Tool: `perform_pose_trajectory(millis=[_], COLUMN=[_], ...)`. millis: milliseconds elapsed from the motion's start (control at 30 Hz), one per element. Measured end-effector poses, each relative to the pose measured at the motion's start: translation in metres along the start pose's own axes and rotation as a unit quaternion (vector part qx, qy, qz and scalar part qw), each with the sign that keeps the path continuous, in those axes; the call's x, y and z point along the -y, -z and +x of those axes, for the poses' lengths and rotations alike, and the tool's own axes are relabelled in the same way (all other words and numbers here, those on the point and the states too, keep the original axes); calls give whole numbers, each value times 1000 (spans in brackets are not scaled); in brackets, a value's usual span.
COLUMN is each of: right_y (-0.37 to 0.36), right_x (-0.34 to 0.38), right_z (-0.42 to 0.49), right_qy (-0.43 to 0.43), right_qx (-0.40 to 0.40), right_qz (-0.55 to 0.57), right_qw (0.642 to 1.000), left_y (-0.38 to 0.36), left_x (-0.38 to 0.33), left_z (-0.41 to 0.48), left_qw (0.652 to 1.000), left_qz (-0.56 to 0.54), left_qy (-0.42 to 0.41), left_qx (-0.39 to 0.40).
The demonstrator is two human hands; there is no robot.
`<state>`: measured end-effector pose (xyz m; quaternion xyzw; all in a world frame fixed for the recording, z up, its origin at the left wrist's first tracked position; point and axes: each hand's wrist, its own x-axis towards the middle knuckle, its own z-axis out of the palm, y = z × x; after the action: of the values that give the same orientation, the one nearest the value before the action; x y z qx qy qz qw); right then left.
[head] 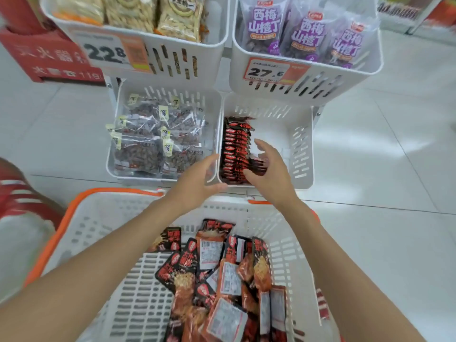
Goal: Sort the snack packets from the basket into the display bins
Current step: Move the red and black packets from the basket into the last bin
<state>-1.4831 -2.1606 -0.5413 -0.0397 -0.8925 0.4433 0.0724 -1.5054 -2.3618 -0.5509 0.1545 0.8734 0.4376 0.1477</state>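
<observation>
Red-and-black snack packets [222, 275] lie heaped in the near white basket [103, 218], toward its right side. More of them stand in a tidy row [234, 149] along the left wall of the far right display bin [302, 144]. Right hand [271, 169] hovers at that row, fingers spread, holding nothing. Left hand [197, 178] is open too, empty, over the bin's near-left rim. Clear bags [158, 141] fill the bin just left.

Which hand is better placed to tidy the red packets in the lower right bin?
Probably the right hand: it is open over the lower right bin, beside the row of red packets. The left hand is only at the bin's front corner.
</observation>
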Motion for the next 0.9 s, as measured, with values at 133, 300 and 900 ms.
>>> perform_pose_trajectory(millis=[133,300,900], right_y=[-21,-64,-92], right_x=[24,2,-53], right_z=[-74,-143,-149], right_qy=[77,25,70], right_qx=[-7,267,376], right_qz=[-22,-90,-277], right_qw=[997,959,881], left_y=[13,20,-4], left_x=[15,75,115], left_z=[-69,-154,-196], left_qw=[995,997,983], left_qz=[41,12,-20], left_qy=[-42,72,178], left_qx=[-75,-39,46])
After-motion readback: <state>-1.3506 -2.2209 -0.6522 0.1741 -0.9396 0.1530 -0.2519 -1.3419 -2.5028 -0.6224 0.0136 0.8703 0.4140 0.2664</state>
